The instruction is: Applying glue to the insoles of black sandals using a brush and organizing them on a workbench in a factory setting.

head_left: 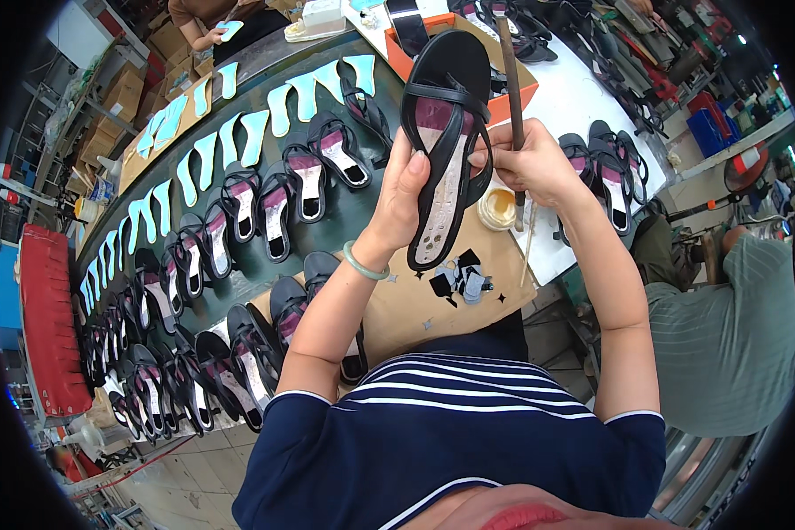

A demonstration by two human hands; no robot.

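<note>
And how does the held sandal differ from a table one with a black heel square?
The held sandal is raised in the left hand; the table sandal lies down. The held sandal's heel shows spots; the table sandal's, a black square. Both have black straps and purple patches.

I count one raised sandal [447, 146] at twelve o'clock, one stick [511, 81] and one orange box [528, 92] at one, one jar [497, 212] at two.
</note>
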